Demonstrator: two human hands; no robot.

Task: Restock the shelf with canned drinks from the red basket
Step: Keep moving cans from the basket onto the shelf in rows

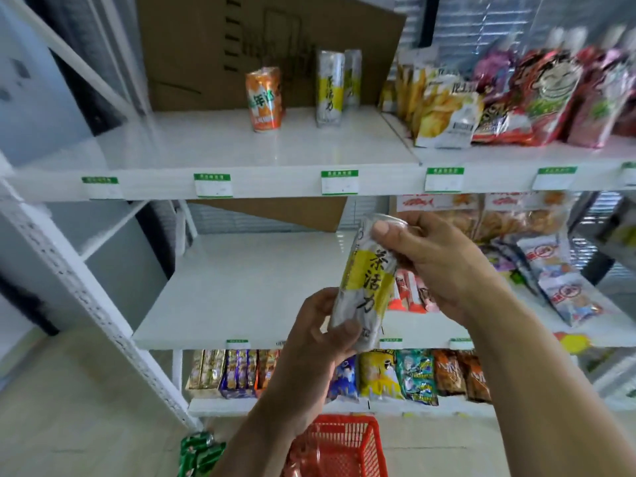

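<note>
A: Item one, held stock?

B: One slim silver-and-yellow can (366, 284), tilted, top leaning right and away. The left hand (318, 333) is wrapped around its lower end, thumb across the front. The right hand (435, 259) grips the top rim, thumb pressed on the upper side. Both hands are closed on it, in front of the middle shelf (247, 290).

A: Upper shelf (241, 149), drinks section?

B: One orange can (264, 99), upright, centre-left. To its right, apart from it, two more silver-and-yellow cans (331, 87), upright, one just behind the other. A cardboard sheet (247, 46) stands behind all three.

A: Upper shelf, right section?

B: Snack bags (447, 108), yellow and white, then red and pink spouted pouches (550, 94) leaning together further right.

A: Middle shelf?

B: Left part bare white board. Right part: orange snack packs (509, 218) at the back, blue-and-white packets (554, 273) nearer.

A: Bottom row?

B: Mixed small packets (416, 376) standing in a line, partly hidden by the left forearm.

A: Source container?

B: Red basket (347, 445) on the floor, near, below the hands. Contents unclear from this angle. A green pack (198, 454) lies just left of it.

A: Price tags?

B: Green-topped labels (340, 182) along the shelf edges; print unreadable.
</note>
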